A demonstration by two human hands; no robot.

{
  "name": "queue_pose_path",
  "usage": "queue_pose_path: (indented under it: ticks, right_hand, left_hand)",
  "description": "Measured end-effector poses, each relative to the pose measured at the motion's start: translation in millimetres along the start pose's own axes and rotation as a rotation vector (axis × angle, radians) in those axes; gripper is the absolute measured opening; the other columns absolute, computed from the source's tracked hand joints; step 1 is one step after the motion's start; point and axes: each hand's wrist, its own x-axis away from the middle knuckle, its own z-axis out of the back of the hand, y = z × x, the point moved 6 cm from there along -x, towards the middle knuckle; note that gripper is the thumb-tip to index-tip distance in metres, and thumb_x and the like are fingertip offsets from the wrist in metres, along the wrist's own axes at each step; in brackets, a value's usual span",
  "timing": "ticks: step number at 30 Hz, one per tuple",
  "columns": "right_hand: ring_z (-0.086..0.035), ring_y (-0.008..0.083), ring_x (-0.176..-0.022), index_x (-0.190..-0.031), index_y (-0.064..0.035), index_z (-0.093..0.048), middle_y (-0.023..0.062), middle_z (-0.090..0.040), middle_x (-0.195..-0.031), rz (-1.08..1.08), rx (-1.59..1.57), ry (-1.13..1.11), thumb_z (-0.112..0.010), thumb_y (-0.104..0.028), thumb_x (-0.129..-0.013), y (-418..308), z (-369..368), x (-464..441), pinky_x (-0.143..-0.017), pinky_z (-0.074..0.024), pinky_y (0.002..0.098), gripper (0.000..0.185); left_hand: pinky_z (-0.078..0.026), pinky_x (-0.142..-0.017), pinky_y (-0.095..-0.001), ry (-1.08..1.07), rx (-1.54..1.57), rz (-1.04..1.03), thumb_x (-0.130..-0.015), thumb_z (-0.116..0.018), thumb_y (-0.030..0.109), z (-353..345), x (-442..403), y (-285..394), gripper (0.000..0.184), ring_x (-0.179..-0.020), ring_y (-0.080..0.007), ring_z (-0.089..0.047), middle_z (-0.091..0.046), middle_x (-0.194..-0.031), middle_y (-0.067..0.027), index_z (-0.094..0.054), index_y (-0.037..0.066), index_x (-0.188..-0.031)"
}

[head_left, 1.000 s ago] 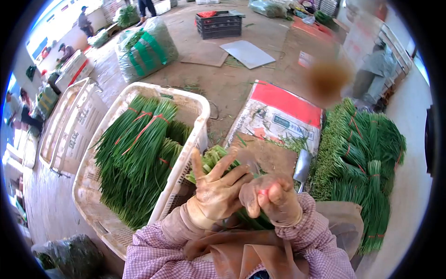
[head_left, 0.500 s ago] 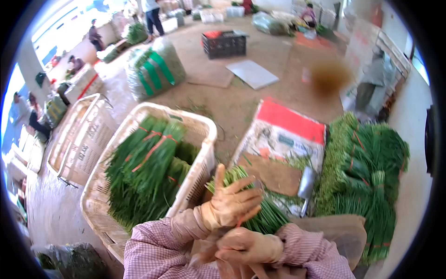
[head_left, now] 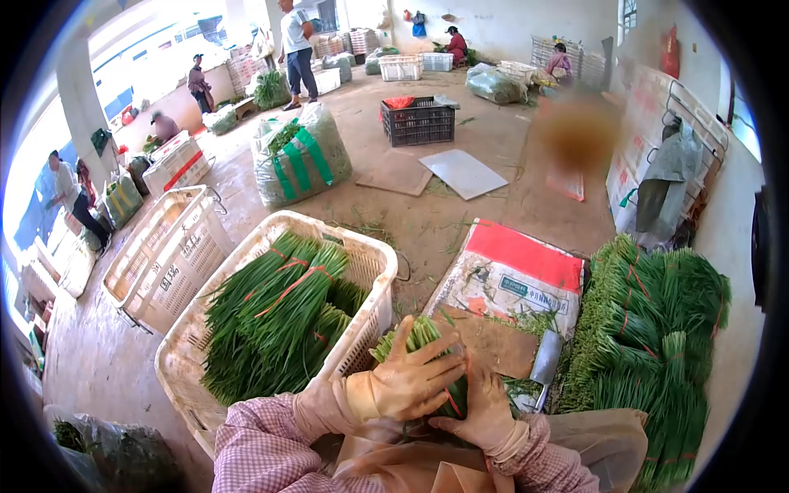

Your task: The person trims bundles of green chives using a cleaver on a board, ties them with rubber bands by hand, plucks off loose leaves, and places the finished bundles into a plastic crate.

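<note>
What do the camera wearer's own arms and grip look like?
The left sleeve and right sleeve are loose, checked in pinkish purple and white. A plain, wrinkled pinkish-tan cuff shows at the left wrist. The left grip and right grip may wear thin gloves; I can't be sure.

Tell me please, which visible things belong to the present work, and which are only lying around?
Likely in the work:
green bundle in left hand and right hand
white crate
tied bundles at right
perhaps metal blade

Apparently lying around:
black crate
white board
green-striped sack
</note>
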Motion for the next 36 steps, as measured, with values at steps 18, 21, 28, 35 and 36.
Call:
queue_pose_path:
  ticks: [18, 21, 28, 35, 36]
  right_hand:
    - [-0.063, 0.0218, -0.105, -0.142, -0.0015, -0.036, 0.0103, -0.061, -0.122, -0.318, -1.534, 0.169, -0.086, -0.012, -0.062, 111, 39, 45, -0.090, -0.0531, 0.0346, 0.095]
    - [-0.062, 0.0225, -0.107, -0.140, -0.0036, -0.038, 0.0101, -0.060, -0.122, -0.298, -1.795, 0.078, -0.084, -0.016, -0.063, 94, 32, 44, -0.090, -0.0532, 0.0363, 0.091]
    - [-0.060, 0.0229, -0.110, -0.144, -0.0055, -0.034, 0.0099, -0.057, -0.126, -0.306, -1.922, -0.095, -0.080, -0.017, -0.066, 112, -2, 52, -0.091, -0.0522, 0.0352, 0.091]
    - [-0.058, 0.0222, -0.113, -0.144, -0.0041, -0.033, 0.0111, -0.055, -0.129, -0.349, -1.723, -0.251, -0.080, -0.043, -0.074, 111, -6, 47, -0.095, -0.0499, 0.0357, 0.093]
    - [-0.058, 0.0216, -0.113, -0.144, -0.0040, -0.033, 0.0110, -0.054, -0.130, -0.344, -1.615, -0.282, -0.081, -0.044, -0.073, 117, -14, 49, -0.095, -0.0499, 0.0352, 0.094]
  left_hand:
    - [-0.031, -0.109, -0.0426, -0.007, 0.979, 0.348, -0.072, -0.081, 0.046, -47, -84, -28, 0.089, -0.125, -0.0303, -0.049, -0.054, -0.131, -0.0174, -0.043, 0.001, -0.138]
    - [-0.030, -0.110, -0.0379, -0.285, 1.625, 0.071, -0.068, -0.080, 0.055, -76, -118, -9, 0.103, -0.130, -0.0262, -0.042, -0.049, -0.138, -0.0123, -0.036, 0.001, -0.143]
    - [-0.039, -0.105, -0.0391, -0.268, 2.001, 0.190, -0.067, -0.082, 0.046, -120, -115, 4, 0.087, -0.119, -0.0248, -0.053, -0.056, -0.131, -0.0114, -0.049, 0.002, -0.134]
    - [-0.055, -0.085, -0.0407, -0.008, 2.056, 0.558, -0.062, -0.079, 0.041, -105, -112, -8, 0.078, -0.097, -0.0268, -0.066, -0.065, -0.110, -0.0159, -0.054, -0.001, -0.123]
    - [-0.055, -0.086, -0.0402, 0.082, 1.988, 0.575, -0.063, -0.079, 0.040, -103, -110, -15, 0.077, -0.097, -0.0257, -0.066, -0.065, -0.110, -0.0146, -0.054, -0.001, -0.123]
